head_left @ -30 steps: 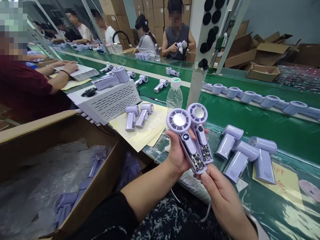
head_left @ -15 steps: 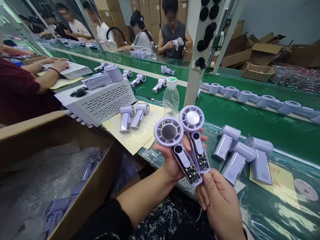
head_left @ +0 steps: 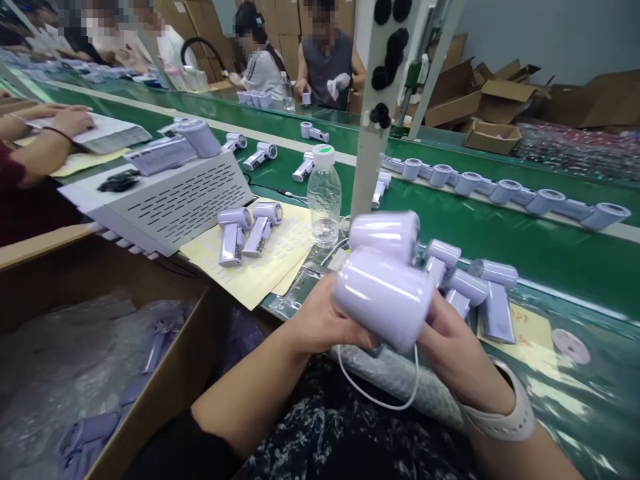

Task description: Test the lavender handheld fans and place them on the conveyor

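Observation:
Two lilac handheld fans are held up together in front of me, their round heads side-on and slightly blurred. The nearer fan (head_left: pixel 384 297) overlaps the farther fan (head_left: pixel 385 233). My left hand (head_left: pixel 323 320) is closed around them from the left, its fingers under the nearer head. From the right, my right hand (head_left: pixel 450 333) grips them, its fingertips partly hidden behind the heads. The handles are hidden. A white cable (head_left: pixel 377 402) loops below the hands. Several lilac fans (head_left: pixel 497 313) lie just beyond my right hand.
Clear bottle (head_left: pixel 324 200) stands behind the fans. Two fans lie on yellow paper (head_left: pixel 250 287) beside a vented metal box (head_left: pixel 190 200). An open carton (head_left: pixel 200 333) is at left. More fans line the green conveyor (head_left: pixel 450 233); a pole (head_left: pixel 370 160) rises nearby. People work across and at left.
Both fans have turned from showing their round faces and circuit boards to showing their smooth head sides. My right hand has moved up to the heads. The camera view has shifted right.

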The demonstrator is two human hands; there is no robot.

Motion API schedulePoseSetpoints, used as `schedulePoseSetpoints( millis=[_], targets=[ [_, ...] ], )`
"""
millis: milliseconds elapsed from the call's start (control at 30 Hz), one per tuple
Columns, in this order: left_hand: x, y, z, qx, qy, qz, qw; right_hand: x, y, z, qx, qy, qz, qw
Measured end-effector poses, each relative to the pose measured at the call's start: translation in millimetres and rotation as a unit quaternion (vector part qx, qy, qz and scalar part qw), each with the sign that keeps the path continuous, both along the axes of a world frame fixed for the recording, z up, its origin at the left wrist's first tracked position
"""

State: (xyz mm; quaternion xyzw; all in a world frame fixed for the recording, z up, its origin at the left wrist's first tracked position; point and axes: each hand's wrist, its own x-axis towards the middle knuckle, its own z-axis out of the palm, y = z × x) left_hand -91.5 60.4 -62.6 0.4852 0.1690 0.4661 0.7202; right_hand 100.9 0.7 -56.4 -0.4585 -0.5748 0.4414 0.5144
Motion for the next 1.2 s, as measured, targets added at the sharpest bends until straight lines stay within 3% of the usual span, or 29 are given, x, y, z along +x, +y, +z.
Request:
schedulePoseSetpoints(
  millis=[67, 167, 267, 533, 700, 900, 1200],
  targets=[
    [-4, 3, -9.5, -0.005, 0.026, 0.005, 1.0, 2, -5, -3.3, -0.041, 0.089, 0.032, 0.995],
    [2, 6, -22.4, -0.066, -0.011, 0.047, 0.997, 10, -14, -7.1, -0.063, 0.153, -0.036, 0.986],
    [14, -2, -25.3, -0.126, -0.05, 0.0, 0.991, 18, -24, -8.5, -0.073, 0.188, -0.067, 0.977],
    [44, -29, -13.7, -0.046, -0.047, -0.13, 0.989, 34, -56, -7.5, -0.054, 0.206, -0.053, 0.976],
    [45, -29, -15.3, 0.007, 0.003, -0.128, 0.992, 33, -59, -11.7, -0.065, 0.226, -0.059, 0.97],
    [42, -33, -12.8, -0.018, 0.018, -0.127, 0.992, 29, -56, -15.0, -0.092, 0.266, -0.072, 0.957],
    [40, -34, -12.3, -0.03, 0.024, -0.119, 0.992, 34, -58, -17.1, -0.088, 0.246, -0.071, 0.963]
  ],
)
